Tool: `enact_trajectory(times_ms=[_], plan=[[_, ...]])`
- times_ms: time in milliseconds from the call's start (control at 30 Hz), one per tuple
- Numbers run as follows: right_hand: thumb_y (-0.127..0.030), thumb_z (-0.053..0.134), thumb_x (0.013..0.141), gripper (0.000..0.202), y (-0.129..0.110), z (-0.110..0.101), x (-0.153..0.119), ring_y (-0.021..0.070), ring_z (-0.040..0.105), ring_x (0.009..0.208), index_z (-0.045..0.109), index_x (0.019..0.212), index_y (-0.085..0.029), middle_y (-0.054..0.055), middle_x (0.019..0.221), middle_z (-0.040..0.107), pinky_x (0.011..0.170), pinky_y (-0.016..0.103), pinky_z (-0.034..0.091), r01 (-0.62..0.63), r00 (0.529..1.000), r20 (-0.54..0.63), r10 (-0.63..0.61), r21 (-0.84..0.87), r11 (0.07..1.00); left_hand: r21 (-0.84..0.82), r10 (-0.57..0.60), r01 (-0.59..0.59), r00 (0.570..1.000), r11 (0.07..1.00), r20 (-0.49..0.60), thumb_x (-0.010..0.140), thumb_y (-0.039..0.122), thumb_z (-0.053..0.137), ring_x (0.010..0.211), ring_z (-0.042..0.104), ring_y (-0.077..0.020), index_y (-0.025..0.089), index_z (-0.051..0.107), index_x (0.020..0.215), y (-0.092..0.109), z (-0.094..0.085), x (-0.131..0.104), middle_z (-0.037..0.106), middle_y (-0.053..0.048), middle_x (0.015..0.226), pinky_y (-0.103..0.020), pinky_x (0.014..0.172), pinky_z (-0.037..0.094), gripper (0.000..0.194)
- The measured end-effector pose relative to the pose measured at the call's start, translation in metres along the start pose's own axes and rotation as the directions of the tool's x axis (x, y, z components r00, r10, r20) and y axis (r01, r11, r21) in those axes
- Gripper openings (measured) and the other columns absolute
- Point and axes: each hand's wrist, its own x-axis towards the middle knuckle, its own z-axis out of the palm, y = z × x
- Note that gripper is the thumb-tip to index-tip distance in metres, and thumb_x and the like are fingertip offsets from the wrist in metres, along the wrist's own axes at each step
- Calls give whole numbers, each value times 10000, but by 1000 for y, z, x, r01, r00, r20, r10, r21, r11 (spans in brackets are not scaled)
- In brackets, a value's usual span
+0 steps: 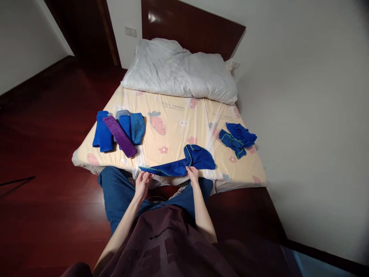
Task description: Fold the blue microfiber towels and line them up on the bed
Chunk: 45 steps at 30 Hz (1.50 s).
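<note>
A blue hair towel wrap (173, 168) with green trim lies along the near edge of the bed, its rounded hood to the right and its tapering tail to the left. My left hand (143, 184) has its fingers closed at the tail end. At the lower edge near the hood, my right hand (192, 174) pinches the cloth between thumb and fingers. Off to the right lies a crumpled pile of blue cloths (238, 139) with green trim. On the left side are several folded blue cloths (105, 134), with a folded purple cloth (120, 137) slanting across them.
The bed (173, 130) has a yellow patterned sheet. A bunched white quilt (184, 75) sits at its far end, before a dark wooden headboard (190, 25). A wall (302, 115) rises on the right, and reddish wooden floor (57, 161) spreads to the left.
</note>
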Motion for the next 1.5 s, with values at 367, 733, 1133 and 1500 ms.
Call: enact_trajectory(times_ms=[367, 733, 1133, 1500], plan=[[-541, 779, 791, 380, -62, 83, -137, 78, 420, 432, 574, 855, -227, -102, 537, 511, 455, 201, 343, -61, 901, 419, -110, 374, 925, 546, 303, -523, 843, 655, 444, 859, 305, 713, 1307, 546, -282, 203, 573, 1251, 35, 32, -25, 553, -145, 1344, -460, 1080, 500, 429], [-482, 773, 817, 335, -56, 61, -137, 160, 678, 801, 671, 1007, -225, 6, 906, 731, 828, 292, 547, 0, 902, 390, -185, 428, 904, 649, 307, -429, 903, 628, 300, 910, 210, 489, 918, 670, -212, 193, 607, 1052, 35, 25, -17, 687, -68, 987, -352, 878, 533, 185], [-491, 707, 880, 459, -53, 48, -138, 207, 696, 859, 620, 1245, -226, 63, 950, 740, 790, 327, 570, 227, 936, 208, -283, 256, 940, 747, 179, -597, 802, 294, 570, 877, 222, 575, 937, 665, -237, 220, 610, 1147, 48, 22, -29, 657, -78, 1063, -305, 765, 512, 272], [-350, 670, 920, 175, -64, 15, -137, 191, 672, 745, 775, 898, -212, 51, 798, 695, 765, 346, 585, 636, 763, 264, -590, -137, 760, 833, 383, -545, 792, 94, 475, 780, 50, 463, 874, 635, -225, 206, 647, 939, 88, -42, -27, 673, -76, 909, -310, 770, 502, 289]])
